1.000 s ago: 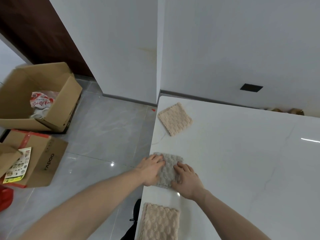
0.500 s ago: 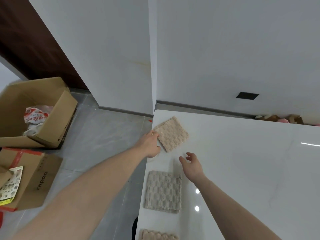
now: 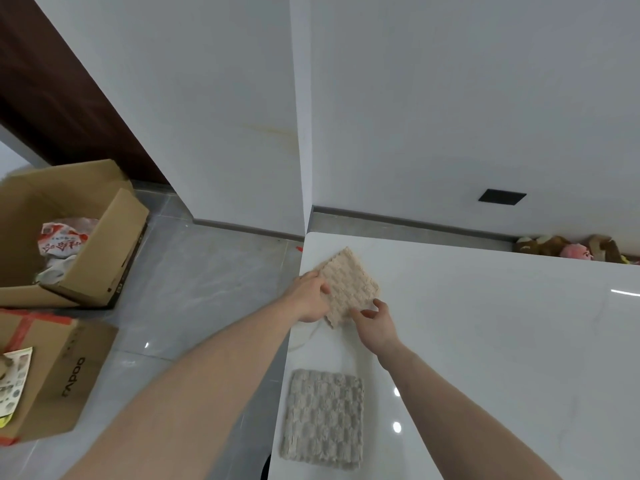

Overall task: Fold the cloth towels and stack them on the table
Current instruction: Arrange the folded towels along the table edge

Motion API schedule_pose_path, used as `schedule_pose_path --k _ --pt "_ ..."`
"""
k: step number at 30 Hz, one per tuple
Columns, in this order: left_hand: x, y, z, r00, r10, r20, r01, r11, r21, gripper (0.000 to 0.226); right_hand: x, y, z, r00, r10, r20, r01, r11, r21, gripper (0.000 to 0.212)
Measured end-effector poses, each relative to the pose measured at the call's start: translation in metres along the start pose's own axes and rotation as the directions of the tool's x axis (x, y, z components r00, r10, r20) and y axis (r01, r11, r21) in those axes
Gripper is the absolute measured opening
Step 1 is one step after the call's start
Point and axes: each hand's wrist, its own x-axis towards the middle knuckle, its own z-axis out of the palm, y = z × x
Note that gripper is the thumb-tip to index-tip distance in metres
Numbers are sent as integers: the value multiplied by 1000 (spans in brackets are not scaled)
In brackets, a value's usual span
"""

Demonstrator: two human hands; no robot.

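A beige woven towel point(image 3: 349, 284) lies near the far left corner of the white table point(image 3: 485, 341). My left hand point(image 3: 310, 299) grips its left edge with the thumb on top. My right hand point(image 3: 375, 322) pinches the towel's near right corner. A grey folded towel point(image 3: 323, 417) lies flat closer to me along the table's left edge, with neither hand on it.
Two cardboard boxes stand on the grey tiled floor at left: an open box point(image 3: 69, 233) with bags in it and a taped box point(image 3: 52, 375). White walls rise behind the table. Plush toys point(image 3: 571, 249) sit beyond the far edge.
Both hands left the grey folded towel and reached forward. They now hold the beige towel, which has slid a little toward me. The view has tilted up.
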Motion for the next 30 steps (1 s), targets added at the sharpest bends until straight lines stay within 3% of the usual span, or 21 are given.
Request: schedule_pose_path --k 5,12,17,20,24,27,30 --pt "-3 -9 4 1000 -17 12 17 999 -48 60 16 1 7 998 40 -41 -35 992 120 87" --pt "-4 -23 -1 992 -45 -116 30 991 -128 44 25 -19 7 993 -64 -104 77 989 127 57" --pt "-12 -21 -6 990 -141 13 136 923 -359 49 37 -25 -4 997 -70 -32 73 991 113 46" --pt "-19 -20 0 989 -133 59 146 896 -420 58 39 -23 -11 995 -104 -13 104 992 66 49" --pt "-27 -22 6 991 -124 -40 91 881 -465 52 26 -18 -12 961 -267 -66 257 958 -126 64" --pt "-29 -26 11 990 -128 -66 96 929 -357 52 20 -2 -9 906 -419 -62 382 871 -309 67" --pt "-35 -28 16 980 -25 -197 6 995 -97 52 15 15 -5 842 -539 -2 484 759 -436 60"
